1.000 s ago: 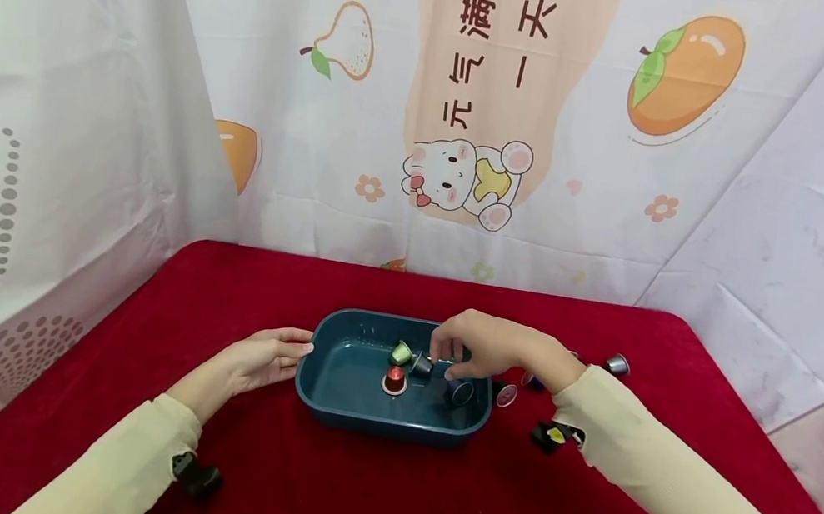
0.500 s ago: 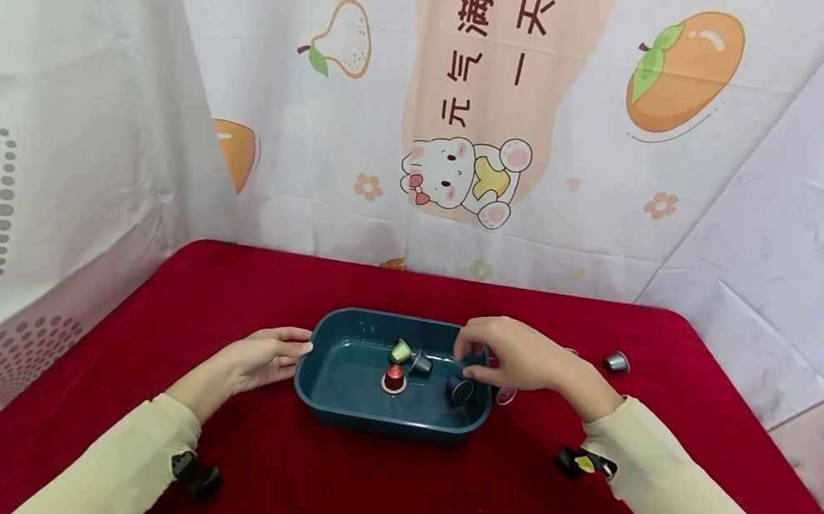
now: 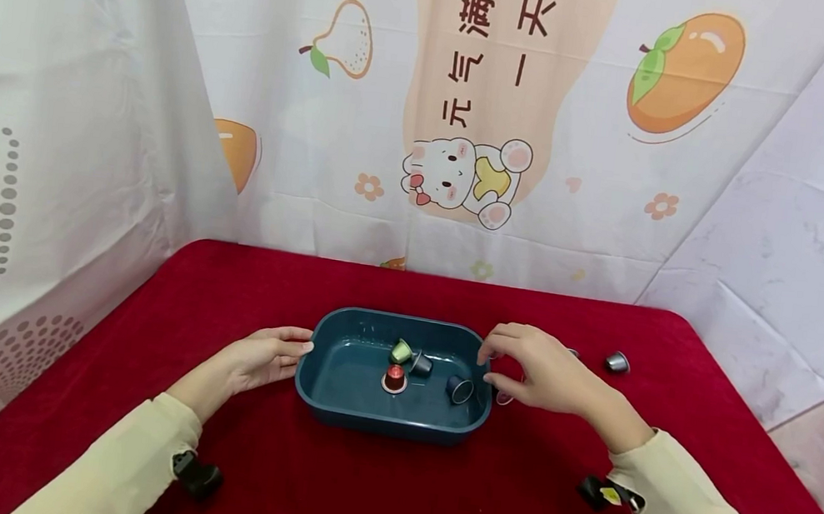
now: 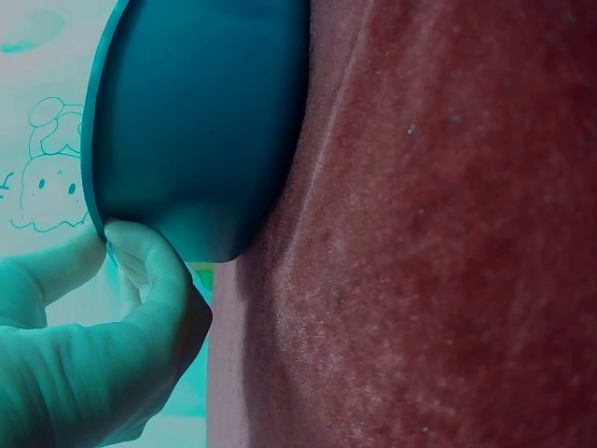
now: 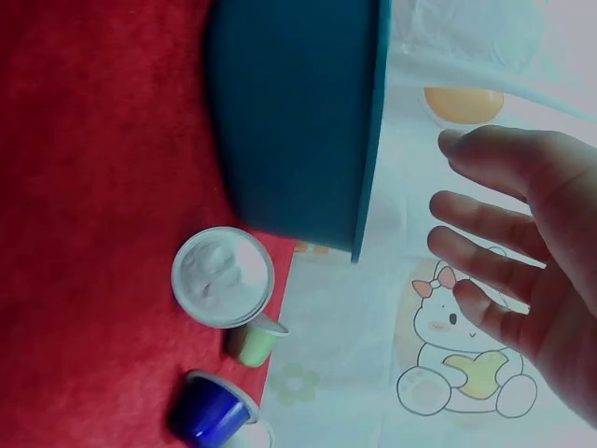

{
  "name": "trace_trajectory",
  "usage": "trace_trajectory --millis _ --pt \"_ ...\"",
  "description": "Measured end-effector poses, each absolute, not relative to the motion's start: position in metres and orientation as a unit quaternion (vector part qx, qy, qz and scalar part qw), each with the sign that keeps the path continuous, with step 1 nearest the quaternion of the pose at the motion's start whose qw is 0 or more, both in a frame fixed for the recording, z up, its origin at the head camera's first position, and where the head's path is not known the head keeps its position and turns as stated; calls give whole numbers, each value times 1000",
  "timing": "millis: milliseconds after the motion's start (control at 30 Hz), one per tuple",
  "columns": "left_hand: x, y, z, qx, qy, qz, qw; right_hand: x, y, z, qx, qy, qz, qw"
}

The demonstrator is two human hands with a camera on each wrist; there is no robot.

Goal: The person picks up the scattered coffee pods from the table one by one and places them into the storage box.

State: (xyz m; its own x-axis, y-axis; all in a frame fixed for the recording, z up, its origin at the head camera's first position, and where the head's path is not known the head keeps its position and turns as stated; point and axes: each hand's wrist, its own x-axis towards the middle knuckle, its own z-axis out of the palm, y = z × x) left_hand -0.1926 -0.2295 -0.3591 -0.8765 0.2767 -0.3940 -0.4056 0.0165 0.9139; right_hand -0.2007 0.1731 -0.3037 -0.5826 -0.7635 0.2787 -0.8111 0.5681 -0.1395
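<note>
Centre frame: blue tub (image 3: 349, 380), lengthwise left to right | left hand (image 3: 261, 364) pinching its left rim | right hand (image 3: 546, 372), relaxed, holding nothing, at its right end, nearer the loose pods (image 5: 222, 277) on the red-covered desk (image 3: 387, 489)

In the head view, your right hand (image 3: 539, 368) hides most of a pinkish lid (image 3: 503, 399) beside the bin (image 3: 387, 424). The top edge crops the curtain's lettering (image 3: 475, 14). Both wrist views cut off the bin at the top and hide its inside, and the left one crops your left hand (image 4: 103, 364). In the right one, a silver lid (image 5: 222, 277) partly covers a green capsule (image 5: 252, 347); the pale shape (image 5: 255, 435) behind the blue capsule (image 5: 207, 413) is too cropped to identify.
</note>
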Motion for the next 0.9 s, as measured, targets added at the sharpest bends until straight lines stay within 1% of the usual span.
trace_trajectory --millis 433,700,900 --pt "-192 -229 -357 -42 675 695 245 -195 194 -321 439 -872 134 170" --pt "-192 -229 -358 -43 671 699 245 -199 202 -327 436 -874 117 183" --pt "-192 -229 -359 -42 668 702 242 -202 203 -332 427 -881 106 173"
